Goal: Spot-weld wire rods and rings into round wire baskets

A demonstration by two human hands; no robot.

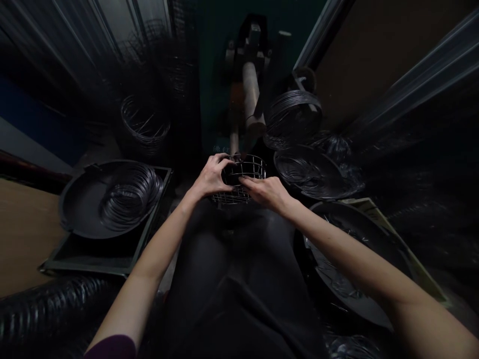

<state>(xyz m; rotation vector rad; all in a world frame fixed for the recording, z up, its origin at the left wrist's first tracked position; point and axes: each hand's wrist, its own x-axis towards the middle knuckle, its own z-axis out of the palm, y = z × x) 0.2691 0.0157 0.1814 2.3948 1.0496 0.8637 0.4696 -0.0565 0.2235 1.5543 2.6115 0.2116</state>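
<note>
A round wire basket [258,167] of thin metal rods sits at the centre, just beyond the dark-clothed lap and under the machine's arm. My left hand [214,175] is on its left side, thumb and fingers curved round the wire. On the near right side, my right hand [266,190] has its fingers pressed together on the wire. Both hands grip the basket. The machine [251,89], with a pale cylindrical arm, stands directly behind it.
A black tray [80,199] with coiled wire rings [130,197] is at the left. At the right stand a basin [359,294] with short wire pieces, another dish [310,172] of wire parts, and a stack of rings [294,112] behind.
</note>
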